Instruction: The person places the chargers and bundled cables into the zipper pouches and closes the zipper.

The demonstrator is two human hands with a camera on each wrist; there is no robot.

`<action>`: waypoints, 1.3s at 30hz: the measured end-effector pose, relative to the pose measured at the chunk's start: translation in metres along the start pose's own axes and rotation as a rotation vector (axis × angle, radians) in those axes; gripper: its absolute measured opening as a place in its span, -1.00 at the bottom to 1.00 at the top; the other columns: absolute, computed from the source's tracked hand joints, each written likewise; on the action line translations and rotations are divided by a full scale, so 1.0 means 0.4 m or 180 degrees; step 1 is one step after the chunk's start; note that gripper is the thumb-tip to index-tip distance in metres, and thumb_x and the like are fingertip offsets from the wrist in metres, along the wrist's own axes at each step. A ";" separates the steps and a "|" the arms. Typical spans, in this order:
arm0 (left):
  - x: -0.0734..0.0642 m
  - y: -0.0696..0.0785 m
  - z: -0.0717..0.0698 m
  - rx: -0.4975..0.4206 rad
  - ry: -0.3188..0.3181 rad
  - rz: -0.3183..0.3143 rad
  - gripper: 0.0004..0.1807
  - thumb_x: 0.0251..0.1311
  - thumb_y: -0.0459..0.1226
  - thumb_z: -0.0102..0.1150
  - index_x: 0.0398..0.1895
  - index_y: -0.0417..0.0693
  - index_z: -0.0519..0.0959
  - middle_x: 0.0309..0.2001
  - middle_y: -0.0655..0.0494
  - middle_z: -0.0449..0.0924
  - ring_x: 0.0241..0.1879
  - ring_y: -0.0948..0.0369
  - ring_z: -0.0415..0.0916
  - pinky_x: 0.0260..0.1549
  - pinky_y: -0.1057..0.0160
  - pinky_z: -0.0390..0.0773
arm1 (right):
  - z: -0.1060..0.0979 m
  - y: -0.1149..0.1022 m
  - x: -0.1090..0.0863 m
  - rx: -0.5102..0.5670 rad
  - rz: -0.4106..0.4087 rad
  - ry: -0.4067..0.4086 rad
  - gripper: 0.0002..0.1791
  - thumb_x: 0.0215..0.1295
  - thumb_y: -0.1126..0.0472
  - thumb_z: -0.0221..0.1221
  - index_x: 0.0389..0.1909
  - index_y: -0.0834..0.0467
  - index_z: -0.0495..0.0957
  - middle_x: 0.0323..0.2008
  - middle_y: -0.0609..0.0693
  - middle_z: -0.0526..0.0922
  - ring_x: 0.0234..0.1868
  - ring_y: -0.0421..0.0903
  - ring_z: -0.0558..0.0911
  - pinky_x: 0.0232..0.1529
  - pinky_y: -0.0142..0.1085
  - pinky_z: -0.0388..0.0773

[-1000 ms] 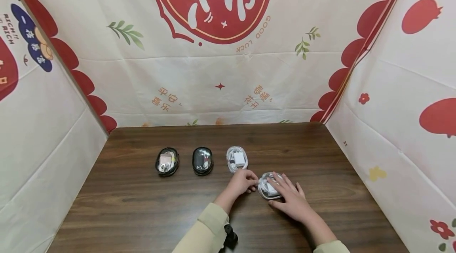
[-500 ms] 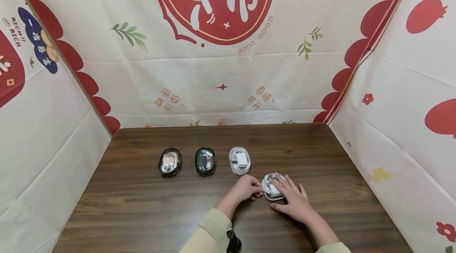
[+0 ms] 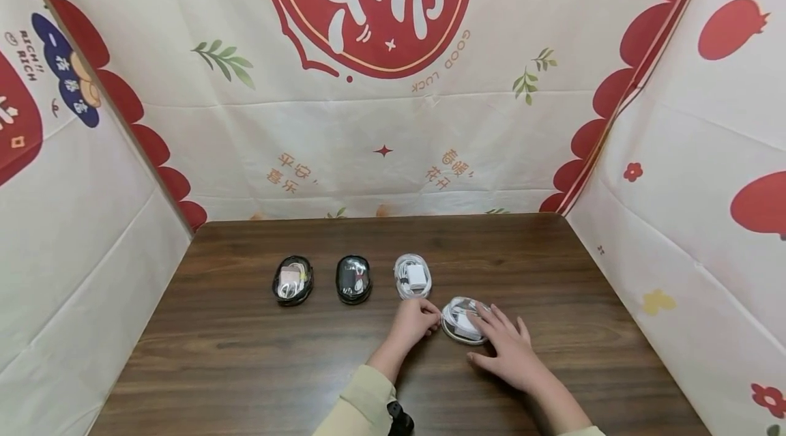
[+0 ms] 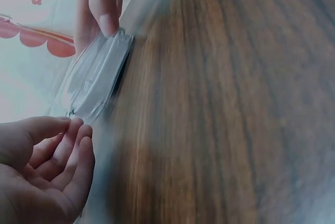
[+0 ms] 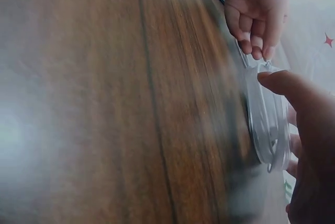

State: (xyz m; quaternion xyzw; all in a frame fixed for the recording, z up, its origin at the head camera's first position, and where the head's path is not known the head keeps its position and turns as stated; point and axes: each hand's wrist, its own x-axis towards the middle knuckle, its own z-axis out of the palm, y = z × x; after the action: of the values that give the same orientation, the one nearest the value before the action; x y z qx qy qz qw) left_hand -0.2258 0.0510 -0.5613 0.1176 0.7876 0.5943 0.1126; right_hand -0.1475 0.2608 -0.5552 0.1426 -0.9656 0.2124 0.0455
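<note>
A clear oval zip case (image 3: 456, 321) with a coiled white cable inside lies on the wooden table, right of centre. At its left end my left hand (image 3: 415, 324) pinches a small zipper pull (image 4: 70, 113) between thumb and fingertips. My right hand (image 3: 506, 347) lies over the case's right side with its fingers fairly straight, hiding part of it. Seen by the left wrist camera, the case (image 4: 97, 80) sits between both hands. In the right wrist view, my right thumb (image 5: 277, 81) is at the case's near end, close to the left fingers.
Along the back of the table (image 3: 258, 368) stand more oval cases in a row: a black-edged one (image 3: 293, 280) with a pale charger, another black-edged one (image 3: 353, 280) with dark contents, and a white-edged one (image 3: 413, 276) with a white charger. Printed cloth walls (image 3: 344, 122) enclose the table.
Over the last half second the case has slid slightly left, with my left hand moving left alongside it. My right hand has hardly moved and covers less of the case.
</note>
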 end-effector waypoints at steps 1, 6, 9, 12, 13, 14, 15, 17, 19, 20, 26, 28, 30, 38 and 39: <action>0.001 -0.002 -0.004 -0.0010 0.0041 -0.0004 -0.89 0.13 -0.48 0.23 -0.52 -0.28 0.67 -0.63 0.07 0.60 -0.62 0.29 0.53 -0.64 0.37 0.56 | 0.001 -0.003 -0.004 0.0001 -0.0015 0.0001 -0.17 0.08 -0.12 0.37 0.37 0.05 0.37 0.43 0.09 0.25 0.41 0.25 0.15 0.18 0.46 -0.15; 0.004 -0.006 -0.027 0.0008 0.0224 -0.0034 -0.90 0.10 -0.49 0.22 -0.52 -0.29 0.67 -0.62 0.01 0.61 -0.62 0.24 0.54 -0.65 0.35 0.56 | 0.004 -0.014 -0.018 0.0033 -0.0176 0.0005 -0.21 0.08 -0.09 0.38 0.34 0.04 0.41 0.40 0.10 0.28 0.40 0.26 0.17 0.20 0.44 -0.12; 0.007 -0.007 -0.034 0.0026 0.0285 -0.0073 -0.90 0.10 -0.49 0.24 -0.53 -0.29 0.68 -0.61 -0.01 0.61 -0.61 0.21 0.56 -0.65 0.34 0.56 | 0.003 -0.018 -0.018 0.0227 -0.0337 0.0031 -0.23 0.04 -0.05 0.42 0.30 0.05 0.45 0.38 0.12 0.31 0.39 0.27 0.17 0.21 0.41 -0.09; 0.013 -0.007 -0.039 0.0058 0.0341 -0.0091 -0.90 0.11 -0.48 0.25 -0.53 -0.27 0.68 -0.61 0.00 0.62 -0.61 0.21 0.56 -0.66 0.35 0.55 | 0.002 -0.020 0.000 0.0421 -0.0568 0.0080 -0.20 -0.04 0.01 0.46 0.28 0.09 0.46 0.38 0.14 0.32 0.38 0.29 0.19 0.20 0.40 -0.05; 0.016 -0.007 -0.040 0.0063 0.0367 -0.0096 -0.90 0.11 -0.47 0.25 -0.52 -0.26 0.68 -0.62 0.01 0.61 -0.61 0.21 0.56 -0.66 0.35 0.55 | 0.002 -0.020 0.009 0.0462 -0.0630 0.0074 -0.18 -0.06 0.02 0.47 0.30 0.11 0.45 0.39 0.13 0.30 0.39 0.28 0.18 0.21 0.39 -0.05; 0.018 -0.007 -0.041 0.0067 0.0396 -0.0102 -0.90 0.11 -0.47 0.25 -0.52 -0.26 0.68 -0.62 0.03 0.61 -0.62 0.21 0.56 -0.66 0.35 0.54 | 0.003 -0.019 0.019 0.0480 -0.0696 0.0070 -0.15 -0.08 0.02 0.47 0.31 0.13 0.43 0.40 0.13 0.28 0.39 0.28 0.18 0.21 0.39 -0.05; 0.020 -0.008 -0.041 0.0076 0.0425 -0.0098 -0.90 0.11 -0.47 0.24 -0.52 -0.25 0.68 -0.62 0.05 0.61 -0.62 0.22 0.56 -0.66 0.36 0.54 | 0.005 -0.019 0.030 0.0490 -0.0737 0.0057 -0.12 -0.09 0.02 0.47 0.33 0.14 0.41 0.41 0.12 0.27 0.39 0.28 0.17 0.21 0.39 -0.05; 0.024 -0.009 -0.042 0.0087 0.0481 -0.0085 -0.90 0.12 -0.47 0.24 -0.51 -0.25 0.68 -0.63 0.08 0.60 -0.62 0.23 0.55 -0.66 0.36 0.54 | 0.010 -0.019 0.051 0.0503 -0.0769 -0.0025 -0.06 -0.08 0.01 0.47 0.37 0.16 0.35 0.44 0.10 0.21 0.42 0.26 0.14 0.23 0.39 -0.08; 0.024 -0.009 -0.043 0.0090 0.0511 -0.0074 -0.90 0.13 -0.47 0.24 -0.51 -0.24 0.67 -0.62 0.09 0.60 -0.63 0.23 0.54 -0.67 0.36 0.53 | 0.016 -0.018 0.068 0.0462 -0.0725 -0.0163 -0.03 -0.04 -0.02 0.45 0.42 0.14 0.27 0.47 0.07 0.16 0.45 0.22 0.09 0.25 0.39 -0.11; 0.024 -0.010 -0.042 0.0089 0.0515 -0.0067 -0.90 0.14 -0.47 0.24 -0.51 -0.24 0.67 -0.62 0.08 0.60 -0.63 0.24 0.54 -0.67 0.37 0.52 | 0.019 -0.018 0.073 0.0428 -0.0685 -0.0232 -0.01 -0.02 -0.04 0.43 0.44 0.13 0.24 0.48 0.05 0.14 0.46 0.21 0.06 0.25 0.39 -0.13; 0.019 -0.010 -0.041 0.0005 0.0478 0.0026 -0.91 0.16 -0.48 0.25 -0.49 -0.26 0.66 -0.59 0.03 0.59 -0.61 0.20 0.53 -0.67 0.37 0.51 | 0.034 -0.019 0.074 0.0185 -0.0479 -0.0442 0.02 0.06 -0.17 0.35 0.50 0.07 0.14 0.51 -0.03 0.03 0.50 0.10 -0.05 0.27 0.38 -0.18; 0.017 -0.011 -0.041 -0.0036 0.0444 0.0052 -0.92 0.16 -0.49 0.25 -0.48 -0.28 0.65 -0.58 0.03 0.59 -0.60 0.20 0.53 -0.65 0.35 0.53 | 0.037 -0.021 0.071 0.0156 -0.0451 -0.0433 0.02 0.06 -0.19 0.34 0.50 0.05 0.13 0.51 -0.05 0.03 0.50 0.08 -0.05 0.28 0.37 -0.18; 0.016 -0.012 -0.043 -0.0080 0.0394 0.0081 -0.92 0.16 -0.50 0.24 -0.47 -0.31 0.64 -0.57 0.00 0.59 -0.59 0.19 0.52 -0.63 0.31 0.56 | 0.038 -0.023 0.070 0.0127 -0.0432 -0.0410 0.02 0.05 -0.21 0.34 0.50 0.03 0.14 0.51 -0.05 0.05 0.50 0.08 -0.04 0.28 0.37 -0.18; 0.011 -0.022 -0.059 -0.0150 0.0154 0.0088 -0.92 0.17 -0.51 0.23 -0.46 -0.32 0.61 -0.53 0.01 0.57 -0.57 0.23 0.50 -0.58 0.24 0.60 | 0.039 -0.032 0.074 0.0153 -0.0323 -0.0506 0.00 0.07 -0.24 0.31 0.50 -0.02 0.14 0.50 -0.08 0.07 0.50 0.06 -0.03 0.29 0.37 -0.17; 0.010 -0.022 -0.061 -0.0143 0.0131 0.0079 -0.92 0.17 -0.51 0.24 -0.46 -0.31 0.60 -0.53 0.02 0.57 -0.56 0.23 0.50 -0.58 0.24 0.60 | 0.039 -0.033 0.074 0.0170 -0.0318 -0.0509 -0.01 0.08 -0.24 0.31 0.50 -0.02 0.14 0.50 -0.08 0.07 0.50 0.07 -0.03 0.29 0.37 -0.18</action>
State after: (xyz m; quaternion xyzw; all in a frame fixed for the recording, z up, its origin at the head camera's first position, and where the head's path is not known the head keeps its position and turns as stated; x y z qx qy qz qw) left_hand -0.2380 0.0277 -0.5633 0.1126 0.7747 0.6154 0.0916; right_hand -0.1725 0.2352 -0.5598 0.2082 -0.9519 0.2235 -0.0251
